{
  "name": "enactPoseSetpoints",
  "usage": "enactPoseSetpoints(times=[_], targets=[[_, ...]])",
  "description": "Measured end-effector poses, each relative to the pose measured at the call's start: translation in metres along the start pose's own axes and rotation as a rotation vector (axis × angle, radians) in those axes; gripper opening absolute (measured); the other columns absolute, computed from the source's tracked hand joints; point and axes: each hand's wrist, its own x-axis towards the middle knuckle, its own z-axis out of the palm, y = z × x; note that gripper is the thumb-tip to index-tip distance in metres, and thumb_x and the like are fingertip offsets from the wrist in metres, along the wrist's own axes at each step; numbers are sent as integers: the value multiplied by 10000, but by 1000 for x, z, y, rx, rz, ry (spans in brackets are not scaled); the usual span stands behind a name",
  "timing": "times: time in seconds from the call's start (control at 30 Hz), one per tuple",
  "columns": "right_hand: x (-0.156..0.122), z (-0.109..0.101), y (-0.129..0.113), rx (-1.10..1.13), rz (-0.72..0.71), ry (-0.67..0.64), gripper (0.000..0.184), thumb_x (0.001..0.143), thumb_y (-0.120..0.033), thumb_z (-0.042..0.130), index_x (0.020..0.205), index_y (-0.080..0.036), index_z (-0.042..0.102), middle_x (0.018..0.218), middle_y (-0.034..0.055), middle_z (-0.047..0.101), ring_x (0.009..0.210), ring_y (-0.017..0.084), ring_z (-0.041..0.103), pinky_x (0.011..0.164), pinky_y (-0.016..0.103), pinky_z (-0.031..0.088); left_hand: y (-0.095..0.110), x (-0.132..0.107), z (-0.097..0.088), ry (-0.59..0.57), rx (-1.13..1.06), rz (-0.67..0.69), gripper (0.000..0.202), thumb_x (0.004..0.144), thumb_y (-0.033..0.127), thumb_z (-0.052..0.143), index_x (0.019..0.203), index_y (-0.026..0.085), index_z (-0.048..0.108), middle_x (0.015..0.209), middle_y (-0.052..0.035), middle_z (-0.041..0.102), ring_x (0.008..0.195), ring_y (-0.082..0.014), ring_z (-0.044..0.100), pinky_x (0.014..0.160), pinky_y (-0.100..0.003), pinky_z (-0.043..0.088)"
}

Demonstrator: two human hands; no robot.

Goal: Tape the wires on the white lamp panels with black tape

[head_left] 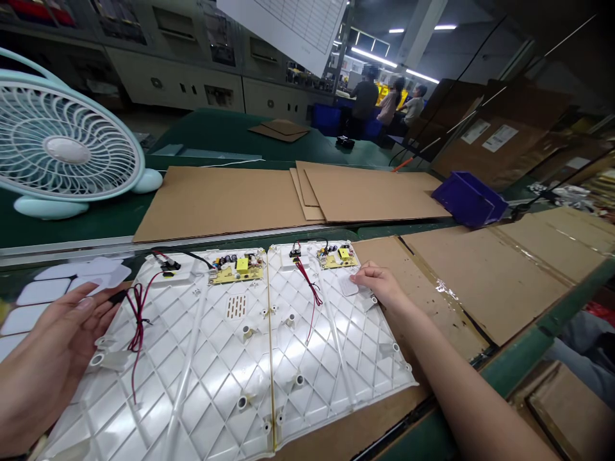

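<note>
Two white ribbed plastic panels lie side by side on cardboard, the left panel [192,365] and the right panel [336,346]. Each carries a small yellow circuit board, the left board [236,269] and the right board [337,257], with twisted red and black wires [138,326] [307,288]. My right hand [377,285] rests its fingertips on a white pad [348,285] on the right panel. My left hand [57,358] hangs open beside the left panel, next to a spread of white pads [43,291] and a black wire plug [118,296].
A pale blue desk fan [67,148] stands at the left. Cardboard sheets [369,192] lie beyond the metal bench rail [72,248], with a blue plastic bin [468,199] at their right end. Cardboard boxes [500,137] and several people stand further back.
</note>
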Motion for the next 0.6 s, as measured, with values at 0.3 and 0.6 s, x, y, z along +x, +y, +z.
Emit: enactPoseSetpoints(times=[0.3,0.6], targets=[[2,3,4,-21,-14,25,276,573,-430,764,532,-182,649,748,19,458,676,150,456,593,273,344,4,-11,7,-7,30,15,505,809,298,663,1282,315,485,1290,-18,564,1145,-123,549,892,-137,485],[4,2,10,-43,-52,1,267,596,-425,762,548,-186,652,756,22,471,693,157,471,611,280,349,5,-13,9,-11,33,24,513,787,312,684,1265,341,502,1297,11,559,1150,-120,544,876,-136,490]])
